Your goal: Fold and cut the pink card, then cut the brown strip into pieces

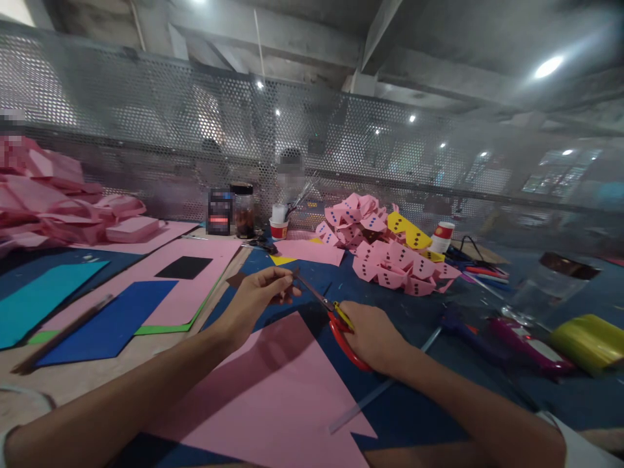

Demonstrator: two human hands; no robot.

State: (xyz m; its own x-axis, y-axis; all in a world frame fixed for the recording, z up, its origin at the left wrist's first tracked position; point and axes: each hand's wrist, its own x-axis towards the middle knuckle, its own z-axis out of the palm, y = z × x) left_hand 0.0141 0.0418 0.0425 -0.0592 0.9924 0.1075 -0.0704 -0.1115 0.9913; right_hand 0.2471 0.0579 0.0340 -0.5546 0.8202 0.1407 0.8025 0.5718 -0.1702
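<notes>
Right hand (373,331): we grasp the scissors (351,348) by their red-and-yellow handles, blades pointing far-left. Left hand (268,289): fingertips pinched together at the blade tips; we cannot tell what is between them. Scissors sit just beyond the large pink sheet (273,390). Dotted pink paper pieces (390,263) lie far right; blue sheet (117,318), left.
</notes>
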